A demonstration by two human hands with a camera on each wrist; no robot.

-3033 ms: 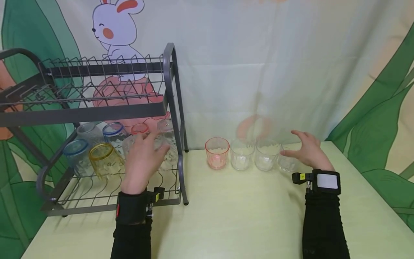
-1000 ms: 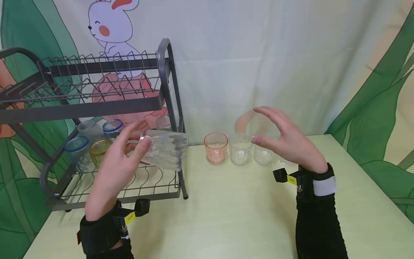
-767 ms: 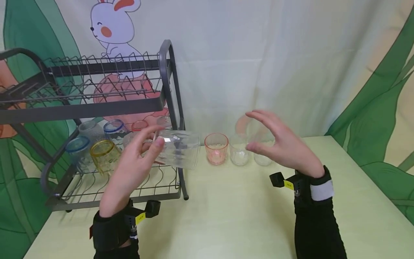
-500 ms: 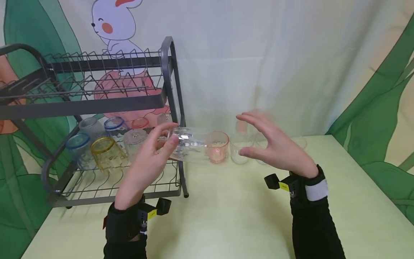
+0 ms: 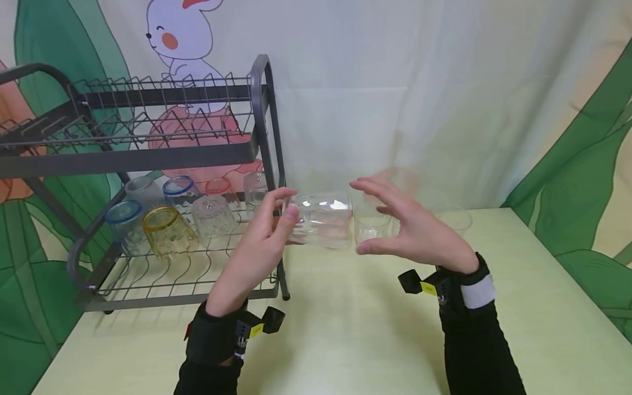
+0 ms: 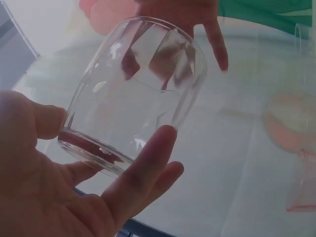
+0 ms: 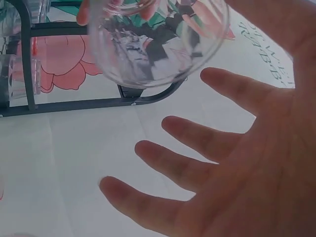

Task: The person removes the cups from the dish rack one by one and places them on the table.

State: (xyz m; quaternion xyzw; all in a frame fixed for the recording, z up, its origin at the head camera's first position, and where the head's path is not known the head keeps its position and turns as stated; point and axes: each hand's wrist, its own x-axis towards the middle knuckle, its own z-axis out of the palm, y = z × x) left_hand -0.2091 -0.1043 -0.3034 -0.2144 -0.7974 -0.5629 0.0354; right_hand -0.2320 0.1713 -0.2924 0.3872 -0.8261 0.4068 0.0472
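My left hand (image 5: 259, 241) holds a clear drinking glass (image 5: 321, 219) on its side, fingers and thumb gripping the base end. In the left wrist view the fluted glass (image 6: 118, 103) tilts away from the palm. Its mouth faces my right hand (image 5: 415, 230), which is raised with fingers and thumb spread apart. The right wrist view shows the glass (image 7: 158, 64) just off the spread fingers (image 7: 173, 168), apparently not touching them. The held glass covers the red-rimmed glass behind it.
A dark two-tier dish rack (image 5: 178, 299) stands at left. Its lower shelf holds several upturned glasses, including a yellow one (image 5: 170, 233) and a blue one (image 5: 125, 225). Clear glasses (image 5: 370, 227) stand at the back of the pale table (image 5: 345, 329), partly behind my right hand.
My left hand took the clear glass from the rack's lower shelf and carried it rightward on its side. My right hand moved left from the row of glasses towards it, staying spread.
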